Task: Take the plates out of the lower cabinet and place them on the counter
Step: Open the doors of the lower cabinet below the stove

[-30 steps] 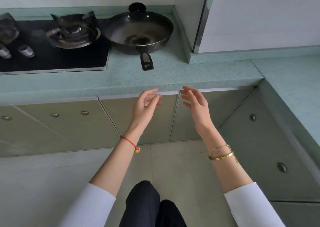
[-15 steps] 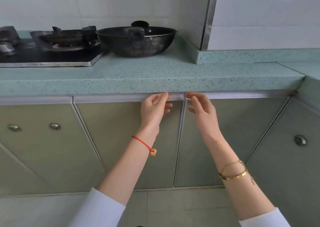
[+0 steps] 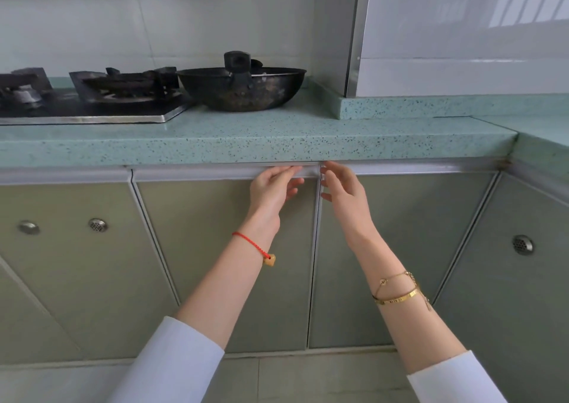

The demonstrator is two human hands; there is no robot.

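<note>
No plates are in view; the lower cabinet doors are closed. My left hand [image 3: 272, 187] reaches up to the silver top rail [image 3: 215, 173] of the middle-left door [image 3: 215, 248], its upper fingertips lying on the rail near the door's right corner. My right hand [image 3: 341, 190] is raised beside it at the top left corner of the neighbouring door [image 3: 397, 233], fingers spread and loose, the topmost fingertip touching the rail just under the counter's edge. The speckled green counter [image 3: 277, 138] runs directly above both hands.
A black wok [image 3: 243, 90] sits on the counter beside the gas hob [image 3: 92, 101] at the left. A raised green ledge [image 3: 431, 107] and white wall panels close the back right. More cabinet doors with round metal vents flank both sides; tiled floor lies below.
The view has dropped lower and closer to the cabinets. Both hands have risen from in front of the doors to the silver rail under the counter edge.
</note>
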